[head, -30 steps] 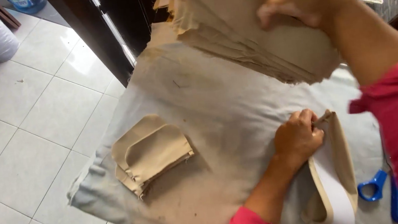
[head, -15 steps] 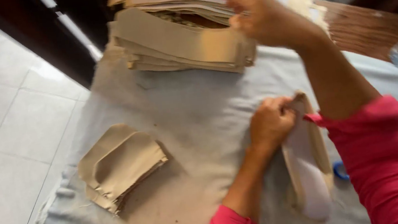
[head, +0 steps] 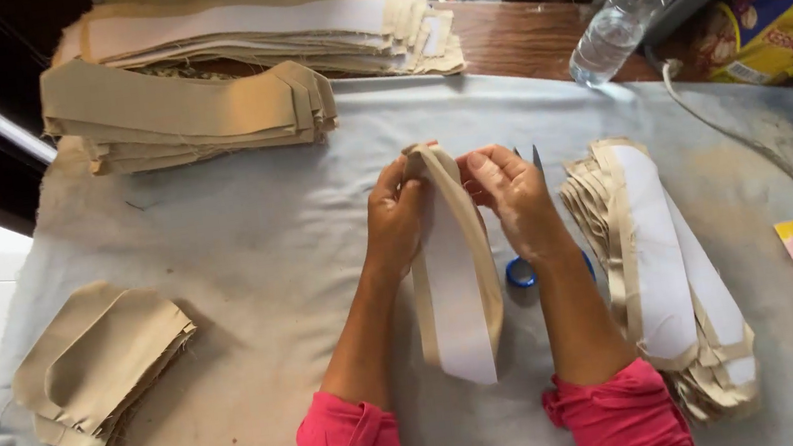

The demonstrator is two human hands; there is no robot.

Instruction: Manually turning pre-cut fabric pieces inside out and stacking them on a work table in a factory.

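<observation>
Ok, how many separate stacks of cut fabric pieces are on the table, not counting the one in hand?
3: a large stack at the far left, a small pile near left, and a stack with white lining right of the right hand.

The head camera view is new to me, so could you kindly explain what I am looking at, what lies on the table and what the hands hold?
There is no machine here: a camera worn on a person's head looks down at their own two bare hands, in pink sleeves. The left hand and the right hand together pinch the top end of a long beige fabric strip with a white lining. It lies on a table covered with a grey cloth. To the right is a pile of similar lined strips; at the far edge, tall stacks of beige strips; at the near left, a small stack of beige curved pieces. Blue-handled scissors peek out beneath the right wrist, and a clear plastic bottle lies beyond.
</observation>
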